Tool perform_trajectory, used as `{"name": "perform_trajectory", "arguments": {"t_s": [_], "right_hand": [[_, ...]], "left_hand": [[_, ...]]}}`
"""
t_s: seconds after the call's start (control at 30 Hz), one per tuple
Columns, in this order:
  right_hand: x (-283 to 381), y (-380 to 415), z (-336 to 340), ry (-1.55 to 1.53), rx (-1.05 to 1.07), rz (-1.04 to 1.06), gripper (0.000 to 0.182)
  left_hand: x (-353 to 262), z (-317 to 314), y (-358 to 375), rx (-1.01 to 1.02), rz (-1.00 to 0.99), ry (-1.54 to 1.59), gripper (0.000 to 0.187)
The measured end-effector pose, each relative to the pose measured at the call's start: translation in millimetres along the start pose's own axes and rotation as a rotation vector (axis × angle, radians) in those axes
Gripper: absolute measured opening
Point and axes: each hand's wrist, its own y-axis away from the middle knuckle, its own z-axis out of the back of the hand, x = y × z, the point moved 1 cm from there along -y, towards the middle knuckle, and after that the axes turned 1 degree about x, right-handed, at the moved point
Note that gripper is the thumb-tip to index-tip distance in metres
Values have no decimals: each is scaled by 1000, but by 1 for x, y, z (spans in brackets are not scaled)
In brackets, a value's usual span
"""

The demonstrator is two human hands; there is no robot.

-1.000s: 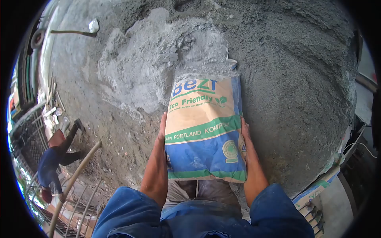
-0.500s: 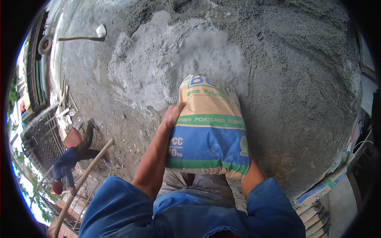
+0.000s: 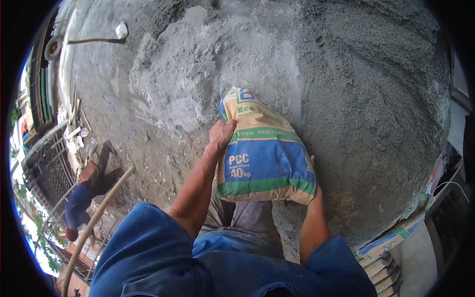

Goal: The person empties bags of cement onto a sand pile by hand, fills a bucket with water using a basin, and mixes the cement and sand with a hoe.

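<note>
A cement bag (image 3: pixel 264 153), tan with blue and green bands and "PCC 40 kg" printed on it, is held up in front of my legs. My left hand (image 3: pixel 222 133) grips its left edge near the upper end, thumb over the front. Along the lower right corner, my right hand (image 3: pixel 315 190) holds the bag, most of its fingers hidden behind it. Beyond the bag's far end, pale grey cement powder (image 3: pixel 188 64) lies spread on the ground. The bag's mouth cannot be made out.
Dark grey sand (image 3: pixel 376 84) is heaped at right. A long-handled tool (image 3: pixel 96 41) lies at upper left. A person (image 3: pixel 81 203) bends over at left, near a wooden pole (image 3: pixel 96 222) and a metal fence. Stacked bags (image 3: pixel 383 272) stand at lower right.
The bag's far end has turned a little and looks slacker, and its lower end has risen away from me. My left hand has moved up along its edge. The powder cloud has thinned.
</note>
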Motion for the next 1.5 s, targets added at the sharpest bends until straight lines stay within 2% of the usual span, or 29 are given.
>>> {"name": "perform_trajectory", "arguments": {"t_s": [0.07,0.13,0.2,0.23,0.27,0.3,0.37,0.4,0.47,0.5,0.57,0.6,0.67,0.7,0.77,0.9,0.93,1.0,1.03,1.1,1.17,1.23,1.3,1.37,1.47,1.5], "right_hand": [[27,12,-3,-1,63,-135,70],[57,22,-13,122,109,-302,70],[75,25,-28,337,72,-410,74],[84,23,-34,540,42,-504,77],[76,12,-32,526,38,-405,77],[64,-2,-23,545,47,-410,77],[46,-24,-3,363,151,-318,75],[41,-30,0,379,158,-327,75],[38,-36,5,404,40,-317,75],[39,-31,-1,422,51,-325,75],[42,-25,-10,534,-80,-228,81],[39,-24,-14,547,-62,-232,81],[28,-20,-14,717,-188,-219,83],[28,-23,-13,803,-249,-195,84],[34,-35,-13,964,-378,-125,86],[14,-30,-13,1035,-491,-23,92],[4,-16,-22,1074,-624,24,92],[-7,10,-42,1154,-652,9,86],[-15,17,-47,1183,-660,-6,82],[-16,30,-65,1176,-658,18,77],[-17,30,-71,1223,-585,82,75],[-16,27,-73,1203,-614,70,73],[-17,26,-71,1217,-610,56,73],[-18,27,-67,1217,-612,69,73],[-14,29,-69,1208,-571,40,72],[-14,33,-68,1218,-585,48,72]], "left_hand": [[-10,5,16,-22,55,28,61],[-9,2,24,-63,115,46,62],[7,-19,15,-34,94,40,62],[13,-27,9,-15,59,22,63],[1,-23,17,-12,165,30,65],[-5,-24,22,-40,193,36,66],[-10,-24,30,48,177,90,71],[-9,-28,33,41,191,102,71],[-8,-41,46,29,230,247,83],[-14,-43,57,16,245,259,83],[-20,-46,75,2,290,364,90],[-21,-46,81,-11,307,401,93],[-18,-47,94,450,375,728,97],[-18,-43,100,428,366,739,97],[-21,-38,114,583,526,973,92],[-14,-35,140,423,523,995,89],[3,-49,132,423,553,1012,88],[34,-68,120,349,598,920,92],[28,-54,127,351,593,903,92],[9,-18,155,286,831,741,99],[29,-29,151,303,789,762,103],[44,-43,142,332,737,793,107],[57,-56,134,224,680,756,109],[70,-66,126,214,562,802,106],[83,-71,124,188,529,766,102],[90,-70,123,156,405,702,97]]}}
